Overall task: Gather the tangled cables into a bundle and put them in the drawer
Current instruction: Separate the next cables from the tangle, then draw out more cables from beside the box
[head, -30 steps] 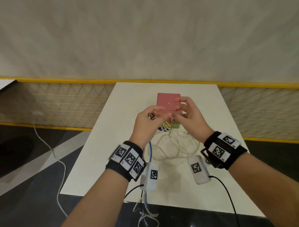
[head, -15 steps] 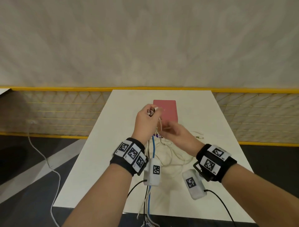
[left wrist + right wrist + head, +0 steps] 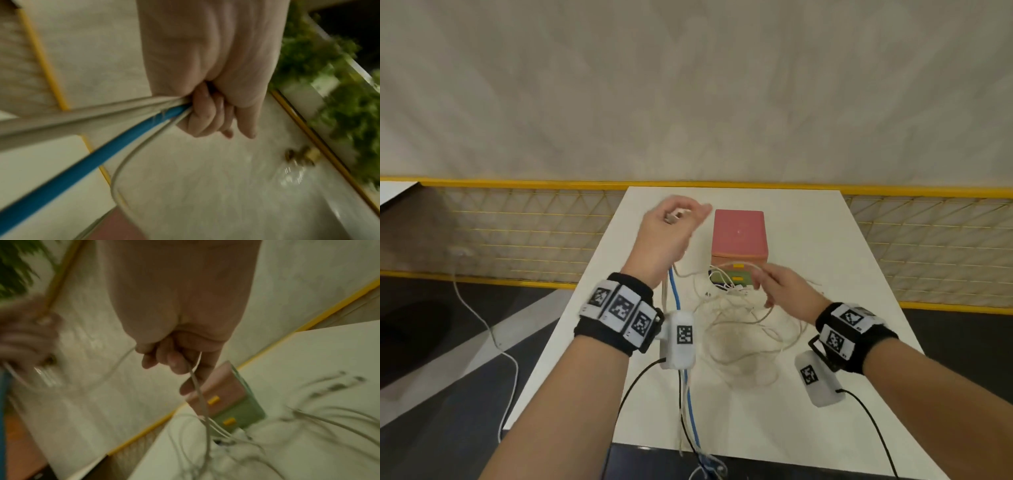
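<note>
Left hand (image 3: 669, 236) raised, fist clenched round blue cable (image 3: 675, 294) and white strands. Right hand (image 3: 782, 291) pinching thin white cables (image 3: 743, 329), heaped mid-desk (image 3: 859, 274) before the drawer box (image 3: 739, 236). Light, limp, snag-prone; probably best gathered at the loops, not the plugs.

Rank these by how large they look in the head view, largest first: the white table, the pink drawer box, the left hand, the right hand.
1. white table
2. pink drawer box
3. left hand
4. right hand

Box and left hand look nearly alike; the hand is nearer the camera.
</note>
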`<state>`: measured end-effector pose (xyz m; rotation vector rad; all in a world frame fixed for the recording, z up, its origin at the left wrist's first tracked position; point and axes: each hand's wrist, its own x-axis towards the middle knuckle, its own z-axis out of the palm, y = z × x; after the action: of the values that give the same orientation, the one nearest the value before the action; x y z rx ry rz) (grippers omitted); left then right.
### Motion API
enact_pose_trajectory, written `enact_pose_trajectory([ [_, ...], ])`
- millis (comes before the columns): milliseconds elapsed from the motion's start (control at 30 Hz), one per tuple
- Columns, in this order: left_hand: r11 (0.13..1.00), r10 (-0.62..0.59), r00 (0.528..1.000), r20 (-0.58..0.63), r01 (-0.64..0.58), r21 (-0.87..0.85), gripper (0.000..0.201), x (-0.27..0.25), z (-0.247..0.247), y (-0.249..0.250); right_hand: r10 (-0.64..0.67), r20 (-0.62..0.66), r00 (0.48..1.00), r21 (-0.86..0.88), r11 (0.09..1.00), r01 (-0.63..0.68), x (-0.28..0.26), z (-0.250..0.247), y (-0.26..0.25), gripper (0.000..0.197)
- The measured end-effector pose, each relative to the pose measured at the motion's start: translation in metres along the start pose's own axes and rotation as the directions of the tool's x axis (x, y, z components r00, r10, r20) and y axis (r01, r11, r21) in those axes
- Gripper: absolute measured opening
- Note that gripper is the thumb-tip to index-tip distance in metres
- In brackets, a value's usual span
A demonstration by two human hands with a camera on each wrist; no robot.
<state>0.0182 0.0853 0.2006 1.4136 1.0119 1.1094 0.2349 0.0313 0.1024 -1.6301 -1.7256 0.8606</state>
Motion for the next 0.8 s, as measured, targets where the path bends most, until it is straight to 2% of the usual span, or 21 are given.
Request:
enact_pose_trajectory([
  [33, 0.993, -0.027, 0.998, 0.048, 0.021, 0.113, 0.012, -0.004, 0.007, -0.005, -0.038, -0.021, 0.999, 0.010, 0.999, 0.038, 0.003, -0.004, -0.014, 0.033],
  [133, 0.939, -0.165, 0.971, 0.172, 0.102, 0.328, 0.027, -0.012, 0.026, -0.021, -0.152, -0.067, 0.986, 0.053, 0.986, 0.156, 0.009, -0.011, -0.052, 0.032],
  [167, 0.934, -0.195, 0.960, 0.200, 0.120, 0.337, 0.031, -0.014, 0.029, -0.024, -0.169, -0.078, 0.982, 0.087, 0.981, 0.176, 0.011, -0.013, -0.057, 0.029],
  [233, 0.953, -0.162, 0.971, 0.179, 0.107, 0.283, 0.040, -0.012, 0.030, -0.026, -0.151, -0.081, 0.985, 0.205, 0.965, 0.164, 0.010, -0.016, -0.060, 0.023],
  [300, 0.974, -0.063, 0.998, 0.011, 0.060, 0.221, 0.044, -0.009, 0.025, -0.021, -0.116, -0.030, 0.993, 0.291, 0.949, 0.120, 0.005, -0.015, -0.051, 0.024],
  [333, 0.984, -0.019, 0.995, -0.101, 0.036, 0.175, 0.044, -0.006, 0.021, -0.017, -0.104, 0.012, 0.994, 0.257, 0.961, 0.098, 0.003, -0.012, -0.042, 0.026],
  [433, 1.000, 0.019, 0.930, -0.366, -0.011, 0.024, 0.043, 0.003, 0.003, -0.012, -0.064, 0.104, 0.992, 0.081, 0.995, 0.056, -0.004, 0.002, -0.011, 0.028],
  [500, 0.996, 0.048, 0.901, -0.431, -0.010, 0.089, 0.039, 0.006, -0.008, -0.017, -0.028, 0.083, 0.996, 0.074, 0.997, 0.022, -0.004, 0.007, 0.001, 0.026],
  [567, 0.967, 0.145, 0.915, -0.377, -0.051, 0.249, 0.017, 0.002, -0.008, -0.024, -0.029, 0.033, 0.999, 0.054, 0.998, 0.027, -0.001, 0.005, -0.002, 0.026],
  [633, 0.928, 0.194, 0.962, -0.193, -0.117, 0.353, 0.034, -0.009, 0.003, -0.028, -0.079, -0.005, 0.997, -0.014, 0.997, 0.079, 0.004, 0.002, -0.018, 0.024],
  [667, 0.915, 0.175, 0.982, -0.074, -0.135, 0.380, 0.041, -0.013, 0.011, -0.031, -0.123, -0.008, 0.992, -0.042, 0.992, 0.122, 0.005, 0.000, -0.029, 0.023],
  [733, 0.878, 0.102, 0.989, 0.110, -0.141, 0.458, 0.037, -0.017, 0.027, -0.037, -0.202, 0.002, 0.979, -0.072, 0.977, 0.201, 0.007, -0.004, -0.048, 0.020],
  [800, 0.850, 0.037, 0.989, 0.144, -0.107, 0.515, 0.027, -0.016, 0.035, -0.040, -0.247, 0.005, 0.969, -0.095, 0.965, 0.246, 0.008, -0.006, -0.057, 0.019],
])
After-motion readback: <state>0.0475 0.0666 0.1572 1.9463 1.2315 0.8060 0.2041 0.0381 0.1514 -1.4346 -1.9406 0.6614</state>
